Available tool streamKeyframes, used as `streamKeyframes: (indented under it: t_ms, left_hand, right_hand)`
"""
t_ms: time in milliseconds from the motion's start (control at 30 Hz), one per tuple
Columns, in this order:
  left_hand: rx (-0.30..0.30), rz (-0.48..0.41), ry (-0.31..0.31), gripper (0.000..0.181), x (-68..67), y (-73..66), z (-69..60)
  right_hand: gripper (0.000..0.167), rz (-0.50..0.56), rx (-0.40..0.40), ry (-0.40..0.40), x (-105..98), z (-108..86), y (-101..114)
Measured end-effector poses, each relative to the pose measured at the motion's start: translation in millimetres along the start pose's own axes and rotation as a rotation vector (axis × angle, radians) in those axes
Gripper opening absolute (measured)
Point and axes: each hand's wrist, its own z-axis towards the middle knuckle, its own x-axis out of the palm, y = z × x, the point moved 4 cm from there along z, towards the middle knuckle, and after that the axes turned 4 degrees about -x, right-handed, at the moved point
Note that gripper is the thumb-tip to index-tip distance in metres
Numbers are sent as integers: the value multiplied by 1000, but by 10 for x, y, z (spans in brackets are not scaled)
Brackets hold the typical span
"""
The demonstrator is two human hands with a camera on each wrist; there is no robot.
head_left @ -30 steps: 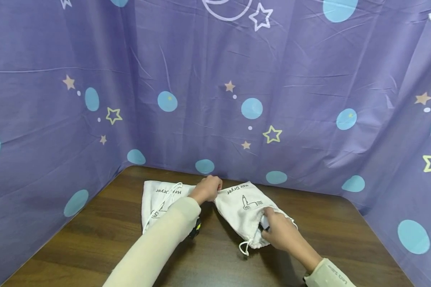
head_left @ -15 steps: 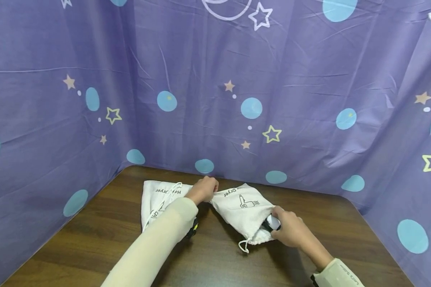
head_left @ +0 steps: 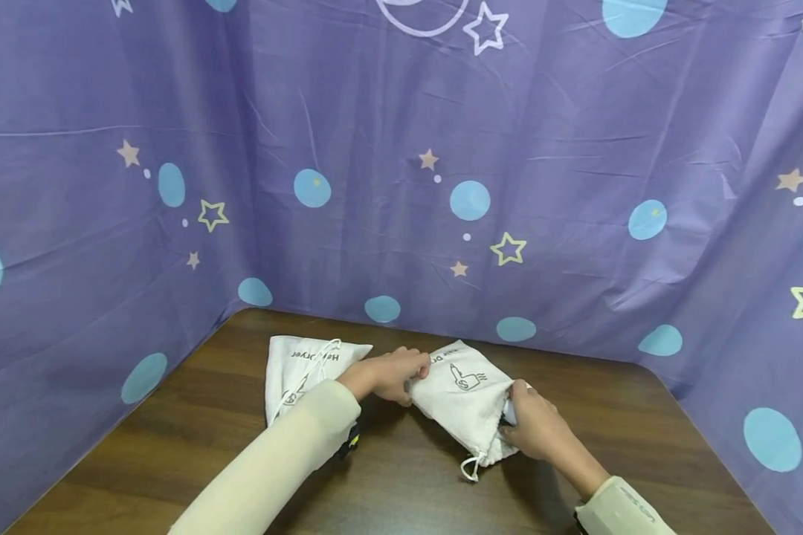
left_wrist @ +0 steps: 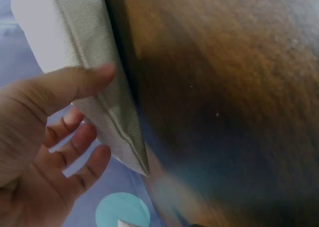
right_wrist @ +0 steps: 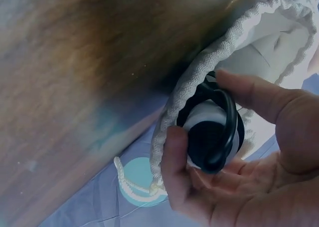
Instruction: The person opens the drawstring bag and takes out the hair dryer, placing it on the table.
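Observation:
A white drawstring bag (head_left: 455,405) printed with a hair dryer drawing and lettering lies at mid-table, its mouth towards the lower right. My left hand (head_left: 398,374) is at the bag's closed end; in the left wrist view the thumb lies on the side seam and the fingers curl round the far side. At the mouth, my right hand (head_left: 542,427) grips the end of a white and black hair dryer (right_wrist: 207,142) with a black loop on it. The rest of the dryer is hidden inside the bag. A cord (right_wrist: 132,187) hangs from the mouth's corner.
A second printed white bag (head_left: 284,364) with a white string across it lies at left, partly behind my left sleeve (head_left: 274,461). The brown wooden table (head_left: 388,483) has a purple patterned curtain (head_left: 388,186) behind it and at both sides.
My left hand has shifted from the bag's far left corner onto its side, and the corner is no longer pulled left. The dryer's end shows less at the mouth than half a second ago.

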Motion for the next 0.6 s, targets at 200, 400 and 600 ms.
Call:
streamKeyframes:
  t_ms: [200, 400, 600]
  left_hand:
    - [125, 6, -79, 31, -50, -17, 12]
    - [138, -41, -75, 30, -74, -14, 9]
    - [165, -62, -61, 31, -64, -18, -29]
  right_hand:
    - [52, -29, 54, 0, -22, 37, -15]
    - [36, -45, 61, -2, -37, 34, -32]
    - [32, -36, 73, 16, -61, 18, -95]
